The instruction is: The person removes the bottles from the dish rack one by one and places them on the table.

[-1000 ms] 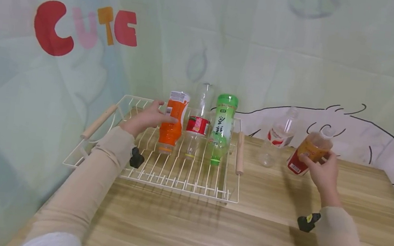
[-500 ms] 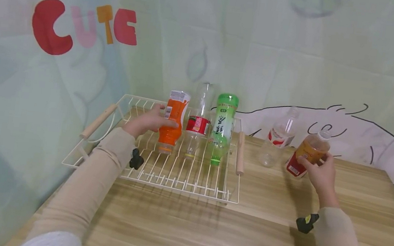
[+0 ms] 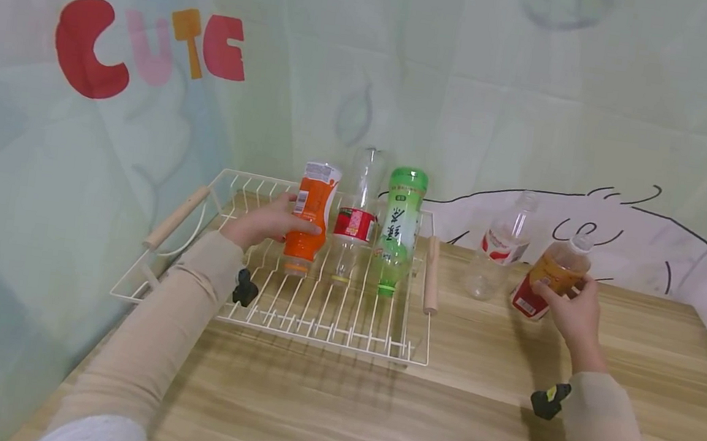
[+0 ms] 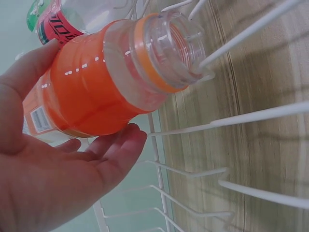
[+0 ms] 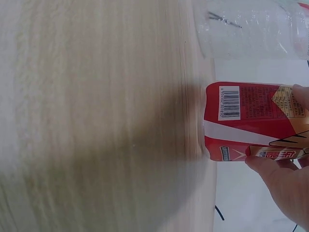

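Observation:
In the head view, an orange plastic bottle (image 3: 305, 245) stands mouth down in a white wire rack (image 3: 313, 335). My left hand (image 3: 269, 223) holds it with the thumb across the front. The left wrist view shows the fingers curving under its orange wrap (image 4: 79, 72), and the uncapped mouth close to the wires. At the right, my right hand (image 3: 575, 317) grips a red-and-orange labelled bottle (image 3: 532, 295), uncapped, mouth up and tilted. Its base is near the table surface; in the right wrist view the label (image 5: 246, 121) faces the camera.
Two more upside-down bottles share the rack: a clear one with a red label (image 3: 355, 225) and a green one (image 3: 401, 219). A clear bottle (image 3: 480, 284) stands on the wooden table (image 3: 329, 416). The rack has wooden handles (image 3: 432, 274). A printed curtain (image 3: 476, 81) hangs behind.
My left hand has shifted slightly down along the orange bottle. My right hand and the red-and-orange bottle have moved a little left and down.

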Tool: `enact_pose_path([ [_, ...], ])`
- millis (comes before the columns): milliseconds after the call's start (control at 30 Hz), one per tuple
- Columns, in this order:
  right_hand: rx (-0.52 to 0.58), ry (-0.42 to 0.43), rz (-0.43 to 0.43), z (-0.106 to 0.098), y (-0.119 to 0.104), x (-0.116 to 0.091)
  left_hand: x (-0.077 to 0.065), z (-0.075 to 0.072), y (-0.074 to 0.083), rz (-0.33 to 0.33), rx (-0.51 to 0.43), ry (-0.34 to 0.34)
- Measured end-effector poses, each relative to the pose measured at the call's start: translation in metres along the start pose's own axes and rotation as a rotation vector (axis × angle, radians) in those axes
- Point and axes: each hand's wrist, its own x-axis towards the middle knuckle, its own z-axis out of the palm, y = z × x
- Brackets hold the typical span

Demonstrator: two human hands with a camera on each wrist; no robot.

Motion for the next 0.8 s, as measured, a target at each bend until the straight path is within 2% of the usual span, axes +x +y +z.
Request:
enact_pose_path([
  [467, -0.001, 0.005, -0.021, 0.002, 0.0, -0.001, -0.001, 0.0, 0.0, -0.011, -0.051, -0.013],
  [800, 0.002, 0.005, -0.022, 0.001, 0.001, -0.003, -0.008, -0.005, 0.01, 0.009, -0.071, 0.008],
])
